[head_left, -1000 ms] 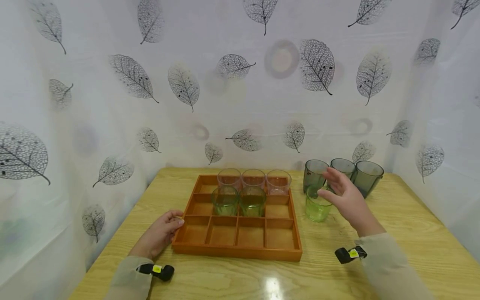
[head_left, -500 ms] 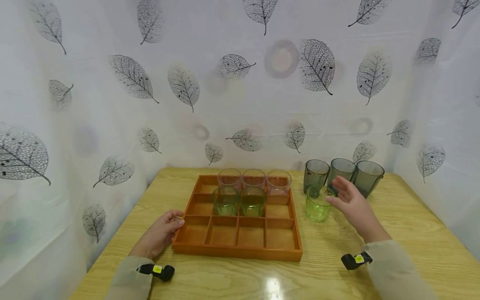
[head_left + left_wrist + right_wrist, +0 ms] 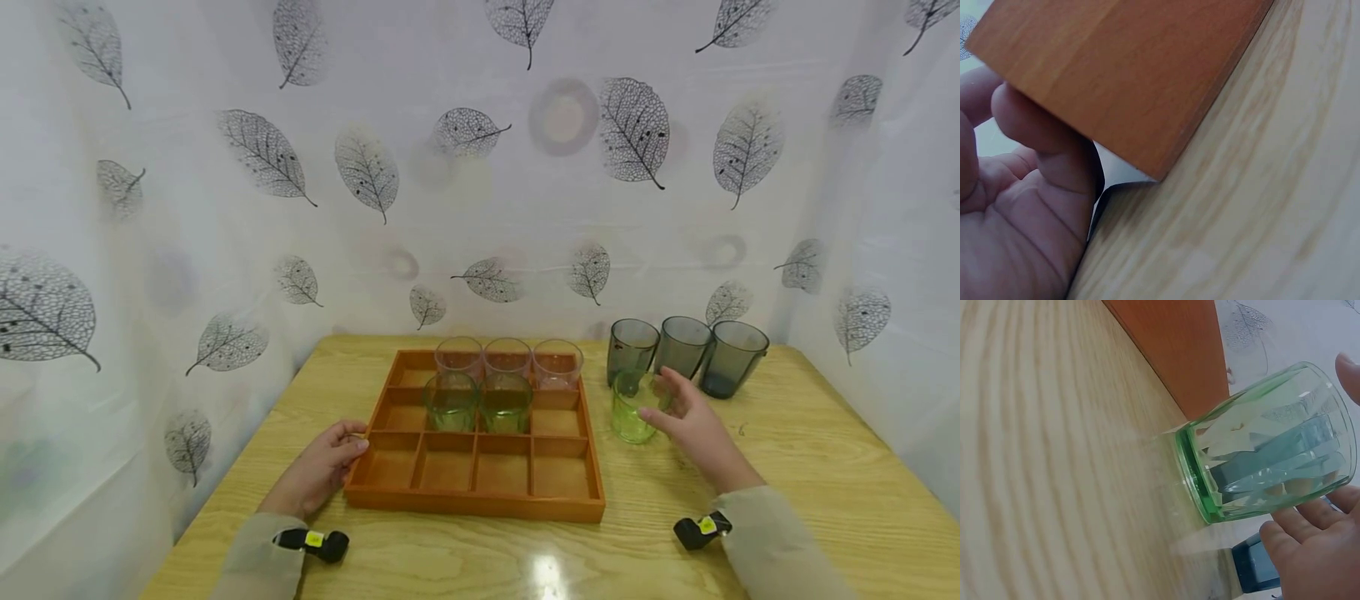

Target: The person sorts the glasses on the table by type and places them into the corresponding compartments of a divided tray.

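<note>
A light green glass [image 3: 632, 419] stands upright on the table, right of a wooden divided tray [image 3: 472, 504]. My right hand [image 3: 703, 437] is beside this glass, thumb on its near side and fingers on its far right side. In the right wrist view the glass [image 3: 1266, 450] lies between the spread thumb [image 3: 1349, 378] and fingers; firm contact cannot be told. My left hand [image 3: 318, 468] touches the tray's left wall with relaxed fingers, also visible in the left wrist view against the wooden side [image 3: 1122, 81]. Two green glasses [image 3: 452, 404] sit in the tray's middle row.
Three pinkish clear glasses [image 3: 557, 367] fill part of the tray's back row. Three dark grey glasses [image 3: 735, 358] stand close together behind the right hand. A leaf-patterned curtain [image 3: 480, 208] surrounds the back and sides of the wooden table [image 3: 450, 558].
My right hand drew slightly away from the green glass, then moved down and left around its right side. The left hand, the tray and the glasses stayed in place.
</note>
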A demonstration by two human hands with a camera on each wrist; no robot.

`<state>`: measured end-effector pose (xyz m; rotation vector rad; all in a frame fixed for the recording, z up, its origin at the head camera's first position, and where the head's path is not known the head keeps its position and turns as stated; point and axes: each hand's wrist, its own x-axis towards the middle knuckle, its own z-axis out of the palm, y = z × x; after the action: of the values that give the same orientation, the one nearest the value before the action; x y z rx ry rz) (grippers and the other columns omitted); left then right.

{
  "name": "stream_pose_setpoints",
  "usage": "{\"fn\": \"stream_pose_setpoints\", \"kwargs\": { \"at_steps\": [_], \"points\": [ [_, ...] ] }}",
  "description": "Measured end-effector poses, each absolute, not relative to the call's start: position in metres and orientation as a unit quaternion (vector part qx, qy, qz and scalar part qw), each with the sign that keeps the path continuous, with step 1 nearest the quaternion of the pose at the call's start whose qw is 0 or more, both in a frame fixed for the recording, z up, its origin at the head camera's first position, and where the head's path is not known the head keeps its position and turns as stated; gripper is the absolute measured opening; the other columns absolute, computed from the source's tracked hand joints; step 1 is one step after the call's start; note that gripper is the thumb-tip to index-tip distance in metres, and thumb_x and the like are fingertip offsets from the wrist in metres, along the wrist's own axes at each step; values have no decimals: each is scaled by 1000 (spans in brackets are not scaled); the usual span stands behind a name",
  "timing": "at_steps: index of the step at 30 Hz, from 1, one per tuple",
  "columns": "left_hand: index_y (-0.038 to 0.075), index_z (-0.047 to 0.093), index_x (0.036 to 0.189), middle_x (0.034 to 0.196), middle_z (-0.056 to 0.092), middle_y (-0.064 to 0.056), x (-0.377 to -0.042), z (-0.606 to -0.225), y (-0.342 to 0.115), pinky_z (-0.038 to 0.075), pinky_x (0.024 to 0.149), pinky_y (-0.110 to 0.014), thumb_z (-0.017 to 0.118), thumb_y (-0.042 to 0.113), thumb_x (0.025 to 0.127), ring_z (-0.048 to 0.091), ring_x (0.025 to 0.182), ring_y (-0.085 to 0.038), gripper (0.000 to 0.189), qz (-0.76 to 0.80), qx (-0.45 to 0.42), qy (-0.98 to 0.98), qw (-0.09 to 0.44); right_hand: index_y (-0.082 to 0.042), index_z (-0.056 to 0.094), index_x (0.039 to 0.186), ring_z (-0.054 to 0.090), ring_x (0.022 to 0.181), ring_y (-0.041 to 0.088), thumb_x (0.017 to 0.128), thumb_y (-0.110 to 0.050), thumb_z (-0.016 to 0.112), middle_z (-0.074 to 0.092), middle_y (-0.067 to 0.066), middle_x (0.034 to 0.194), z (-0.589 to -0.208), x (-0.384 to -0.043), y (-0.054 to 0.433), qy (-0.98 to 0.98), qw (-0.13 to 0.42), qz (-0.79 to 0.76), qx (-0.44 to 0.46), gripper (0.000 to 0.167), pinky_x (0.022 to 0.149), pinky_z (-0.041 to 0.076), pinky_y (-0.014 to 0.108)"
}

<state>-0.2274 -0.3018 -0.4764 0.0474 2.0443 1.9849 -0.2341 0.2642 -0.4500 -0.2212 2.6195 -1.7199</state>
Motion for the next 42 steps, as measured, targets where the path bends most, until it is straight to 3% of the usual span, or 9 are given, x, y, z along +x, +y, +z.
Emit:
{"fn": "stream_pose_setpoints", "kwargs": {
  "at_steps": [4,8,11,20,34,42],
  "points": [
    [3,43,129,93,56,1,-226,-473,-302,44,55,-23,56,15,105,47,65,-10,30,688,22,711,147,-8,1,162,31,141,50,100,-34,65,25,27,159,-453,-234,261,836,-5,-544,-74,93,107,33,64],
    [2,41,131,94,56,1,-225,-471,-301,44,55,-23,56,15,105,47,66,-10,32,688,21,711,148,-10,1,163,46,124,44,99,-40,67,22,28,159,-454,-234,260,849,4,-525,-60,96,93,47,53],
    [1,41,131,95,56,0,-226,-472,-301,44,55,-23,56,15,105,47,66,-11,32,687,18,711,148,-13,4,163,52,112,35,96,-45,68,24,28,157,-456,-235,259,859,10,-510,-43,99,84,48,42],
    [2,40,131,96,55,-1,-227,-474,-304,44,56,-24,55,15,105,46,66,-11,33,684,16,714,152,-12,3,163,46,130,45,97,-45,68,36,28,153,-467,-240,257,850,7,-524,-51,98,102,41,55],
    [3,40,131,96,55,-1,-227,-474,-303,44,56,-24,56,15,105,46,66,-10,33,686,17,711,154,-6,8,161,42,136,43,98,-42,66,36,26,153,-467,-239,257,845,-5,-531,-67,93,104,38,56],
    [3,41,131,97,55,-1,-227,-473,-302,43,59,-25,56,17,105,46,69,-11,33,683,15,713,157,-8,9,162,44,134,42,97,-42,67,37,25,153,-466,-237,258,838,-2,-542,-60,93,101,44,47]
  ]
}}
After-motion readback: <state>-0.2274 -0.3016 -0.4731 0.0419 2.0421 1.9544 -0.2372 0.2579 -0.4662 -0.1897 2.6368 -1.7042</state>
